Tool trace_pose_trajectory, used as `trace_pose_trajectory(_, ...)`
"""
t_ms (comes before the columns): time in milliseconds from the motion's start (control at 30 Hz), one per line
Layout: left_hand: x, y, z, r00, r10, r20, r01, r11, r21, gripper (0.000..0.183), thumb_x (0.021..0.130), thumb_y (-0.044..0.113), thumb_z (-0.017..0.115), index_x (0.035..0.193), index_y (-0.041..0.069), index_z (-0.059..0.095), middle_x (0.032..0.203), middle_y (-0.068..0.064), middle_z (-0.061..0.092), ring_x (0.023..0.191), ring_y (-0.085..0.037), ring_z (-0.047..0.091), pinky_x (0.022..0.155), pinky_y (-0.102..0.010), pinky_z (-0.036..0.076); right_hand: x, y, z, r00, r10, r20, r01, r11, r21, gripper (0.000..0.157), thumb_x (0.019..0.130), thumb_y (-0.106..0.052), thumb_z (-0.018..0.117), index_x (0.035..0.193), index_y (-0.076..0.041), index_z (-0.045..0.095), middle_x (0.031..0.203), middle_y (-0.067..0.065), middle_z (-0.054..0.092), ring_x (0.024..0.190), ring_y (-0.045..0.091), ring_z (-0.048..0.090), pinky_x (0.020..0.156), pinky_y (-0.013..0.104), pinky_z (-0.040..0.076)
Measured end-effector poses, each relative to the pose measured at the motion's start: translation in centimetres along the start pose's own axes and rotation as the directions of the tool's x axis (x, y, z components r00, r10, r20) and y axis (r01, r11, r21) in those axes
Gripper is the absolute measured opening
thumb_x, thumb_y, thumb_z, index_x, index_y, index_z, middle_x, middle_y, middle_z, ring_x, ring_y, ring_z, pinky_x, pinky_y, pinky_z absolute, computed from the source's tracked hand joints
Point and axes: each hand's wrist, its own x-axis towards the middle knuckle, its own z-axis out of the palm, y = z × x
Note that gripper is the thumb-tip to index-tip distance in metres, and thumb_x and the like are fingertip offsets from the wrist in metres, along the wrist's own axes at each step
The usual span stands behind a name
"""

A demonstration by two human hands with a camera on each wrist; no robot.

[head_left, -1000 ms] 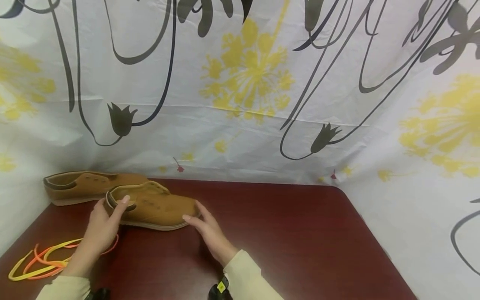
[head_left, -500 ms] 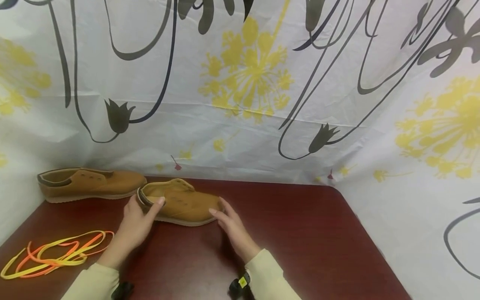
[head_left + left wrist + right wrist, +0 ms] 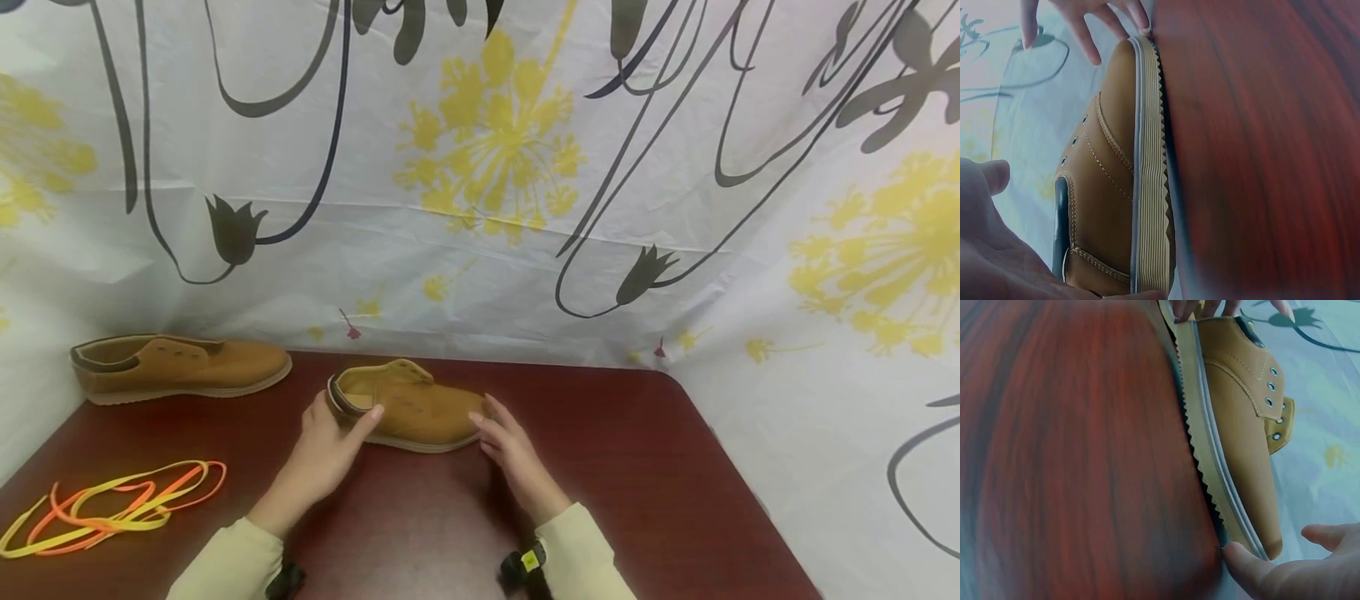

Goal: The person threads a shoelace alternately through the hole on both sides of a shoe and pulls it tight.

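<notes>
Even, bright, diffuse light; head view sharp, slight bending at edges. Soft sheen on the table (image 3: 600,467), faint shadows beneath the hands. Both wrist views soft: near tabletop (image 3: 1072,475) smeared, left palm (image 3: 997,250) out of focus.

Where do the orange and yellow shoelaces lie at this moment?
In the head view, the shoelaces lie in a loose bundle on the table's near left part, in front of the far tan shoe and untouched.

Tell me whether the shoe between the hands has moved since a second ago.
Yes. The shoe has slid right, away from the other shoe it earlier overlapped.
</notes>
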Motion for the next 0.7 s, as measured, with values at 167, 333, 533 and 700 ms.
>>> trace_pose_trajectory(167, -0.3, 0.8, 1.3, 0.999, 0.007, 0.041, -0.007, 1.000, 0.011, 0.118, 0.094, 0.075, 0.046, 0.156, -0.012, -0.006, 0.160, -0.041, 0.003, 0.147, -0.058, 0.021, 0.117, -0.067, 0.028, -0.3, -0.2, -1.6, 0.999, 0.023, -0.037, -0.024, 1.000, -0.020, 0.080, 0.097, -0.042, 0.062, 0.162, -0.015, 0.022, 0.170, 0.014, 0.015, 0.147, 0.043, 0.035, 0.122, 0.055, 0.030)
trace_pose_trajectory(333, -0.6, 1.5, 2.5, 0.997, 0.011, 0.077, -0.013, 1.000, 0.025, 0.123, 0.092, 0.079, 0.043, 0.156, -0.010, -0.011, 0.162, -0.039, -0.002, 0.148, -0.057, 0.020, 0.116, -0.068, 0.030, -0.6, -0.4, -3.1, 0.997, 0.052, -0.063, -0.055, 0.998, -0.042, 0.081, 0.098, -0.045, 0.061, 0.162, -0.016, 0.022, 0.170, 0.015, 0.015, 0.143, 0.041, 0.039, 0.121, 0.055, 0.032)
trace_pose_trajectory(533, -1.2, 2.9, 3.8, 0.995, 0.029, 0.091, -0.030, 0.999, 0.013, 0.124, 0.090, 0.081, 0.044, 0.157, -0.009, -0.009, 0.163, -0.037, -0.002, 0.149, -0.055, 0.019, 0.117, -0.067, 0.029, -1.0, -0.7, -5.1, 0.992, 0.084, -0.091, -0.091, 0.993, -0.076, 0.081, 0.098, -0.048, 0.059, 0.162, -0.016, 0.021, 0.169, 0.014, 0.018, 0.142, 0.038, 0.040, 0.119, 0.055, 0.035)
trace_pose_trajectory(700, -1.8, 4.3, 5.2, 0.995, 0.059, 0.082, -0.058, 0.998, -0.006, 0.122, 0.090, 0.078, 0.049, 0.158, -0.009, -0.003, 0.164, -0.036, 0.003, 0.150, -0.053, 0.019, 0.119, -0.065, 0.028, -1.6, -1.3, -6.4, 0.983, 0.094, -0.156, -0.121, 0.977, -0.176, 0.083, 0.098, -0.050, 0.060, 0.162, -0.014, 0.021, 0.165, 0.020, 0.025, 0.141, 0.039, 0.044, 0.117, 0.055, 0.038)
